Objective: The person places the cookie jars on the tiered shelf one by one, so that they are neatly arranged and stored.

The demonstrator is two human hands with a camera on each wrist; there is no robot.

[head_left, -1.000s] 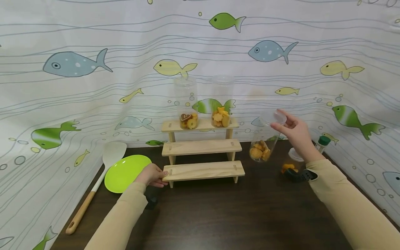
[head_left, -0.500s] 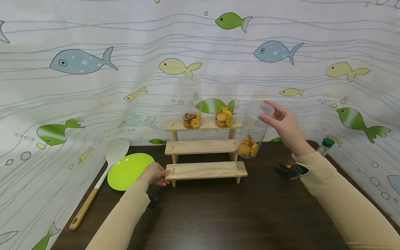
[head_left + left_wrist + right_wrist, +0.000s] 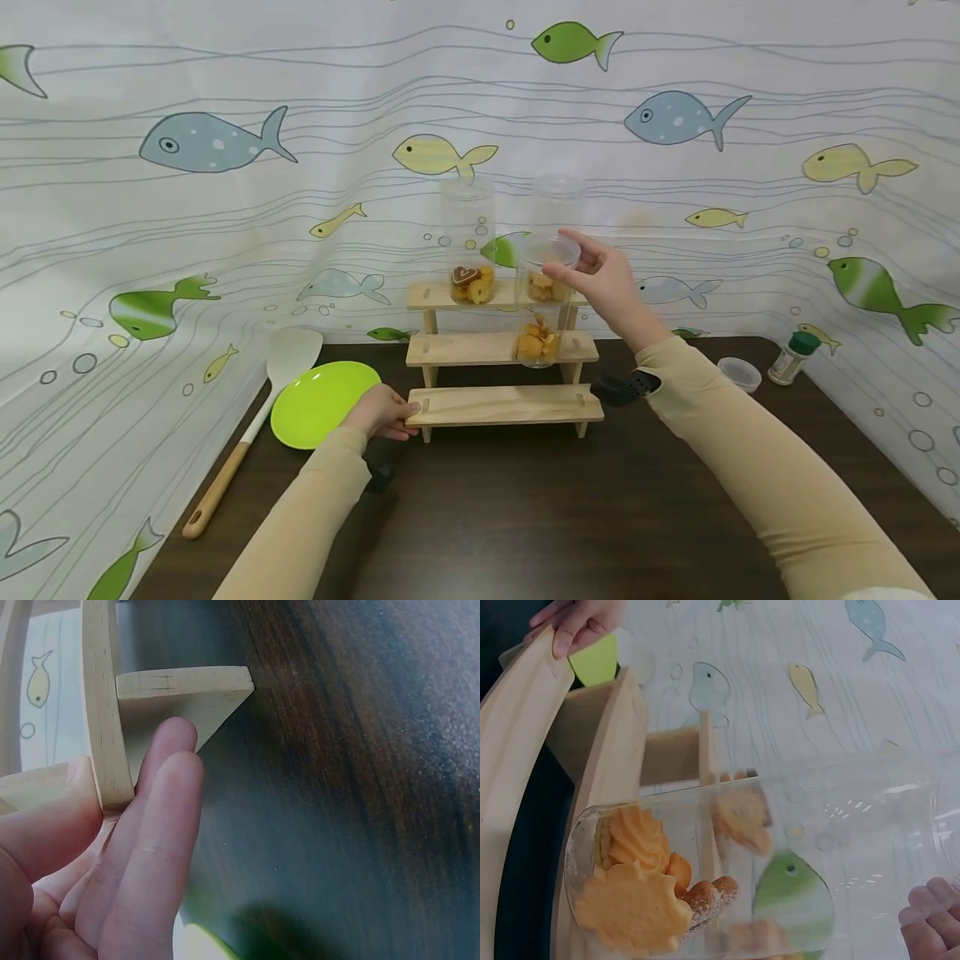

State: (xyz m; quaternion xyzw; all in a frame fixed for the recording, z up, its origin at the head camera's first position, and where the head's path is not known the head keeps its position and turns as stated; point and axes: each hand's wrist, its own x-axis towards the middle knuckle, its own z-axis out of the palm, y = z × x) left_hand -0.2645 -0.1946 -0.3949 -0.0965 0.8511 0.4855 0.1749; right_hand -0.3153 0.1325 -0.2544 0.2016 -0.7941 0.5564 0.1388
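Clear cookie jar (image 3: 542,312) is up at the right half of the wooden stand (image 3: 502,406), in front of the middle step (image 3: 461,350); can't tell if its base touches wood. The right hand (image 3: 602,273) has a narrow grip on its rim, thumb opposite fingers. The left hand (image 3: 381,410) pinches the front step's left end, thumb on top. It's tight behind, with a heart-cookie jar (image 3: 470,242) and another jar (image 3: 558,204) on the top step (image 3: 432,294). More room out front: dark tabletop (image 3: 487,517) stretches between the forearms. Green plate (image 3: 318,404) crowds the left side.
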